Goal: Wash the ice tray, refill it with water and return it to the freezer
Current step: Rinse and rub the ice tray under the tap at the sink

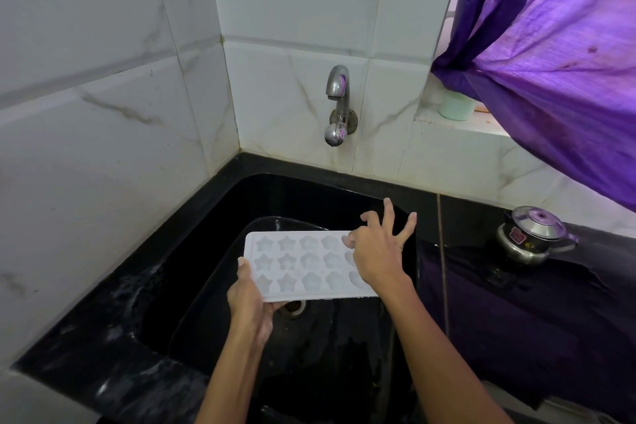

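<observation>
Head view: we hold a white ice tray (303,263) level over the black sink (213,217), beneath the tap (337,103), ready for rinsing. Our left hand (251,303) grips its near-left corner, supporting it. Our right hand (377,251) rests on the far-right end, fingers spread; thumb perhaps pressing a mould. No water appears to run.

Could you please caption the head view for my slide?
Left hand holds a white ice tray over the black sink; right hand rubs its cavities.
</observation>
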A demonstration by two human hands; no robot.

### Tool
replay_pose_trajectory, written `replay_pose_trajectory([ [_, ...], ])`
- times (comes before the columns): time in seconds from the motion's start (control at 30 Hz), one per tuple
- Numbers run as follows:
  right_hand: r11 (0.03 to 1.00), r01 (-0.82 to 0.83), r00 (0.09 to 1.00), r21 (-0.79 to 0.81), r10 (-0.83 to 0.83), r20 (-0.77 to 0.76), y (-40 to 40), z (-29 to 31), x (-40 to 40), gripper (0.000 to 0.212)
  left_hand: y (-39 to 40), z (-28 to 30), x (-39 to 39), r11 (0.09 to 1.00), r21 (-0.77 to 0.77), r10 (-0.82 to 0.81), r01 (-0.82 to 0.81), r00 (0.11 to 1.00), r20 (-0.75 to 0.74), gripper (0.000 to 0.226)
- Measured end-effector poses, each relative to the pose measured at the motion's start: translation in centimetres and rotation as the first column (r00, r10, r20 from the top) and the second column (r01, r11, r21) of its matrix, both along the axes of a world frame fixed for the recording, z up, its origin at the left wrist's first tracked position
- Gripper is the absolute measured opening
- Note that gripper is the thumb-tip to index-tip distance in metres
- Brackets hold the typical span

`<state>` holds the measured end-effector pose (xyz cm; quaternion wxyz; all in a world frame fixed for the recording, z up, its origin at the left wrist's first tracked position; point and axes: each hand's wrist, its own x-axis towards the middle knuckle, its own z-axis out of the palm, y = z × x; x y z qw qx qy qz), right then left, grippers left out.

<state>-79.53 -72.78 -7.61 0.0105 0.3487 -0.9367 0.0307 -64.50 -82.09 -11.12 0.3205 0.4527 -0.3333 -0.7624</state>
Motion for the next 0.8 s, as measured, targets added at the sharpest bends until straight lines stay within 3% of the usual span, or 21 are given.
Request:
replay_pose_trajectory([
  [0.57, 0.998, -0.049, 0.999, -0.04, 0.05, 0.022, 0.47, -0.15, -0.13, 0.052, 0.27, 0.18, -0.23, 1.0, -0.006, 0.018, -0.018, 1.0, 0.003, 0.041],
  [0.8, 0.999, 0.027, 1.0, 0.023, -0.027, 0.009, 0.02, -0.29, -0.4, 0.032, 0.12, -0.1, -0.34, 1.0, -0.015, -0.01, 0.011, 0.999, 0.033, 0.044],
])
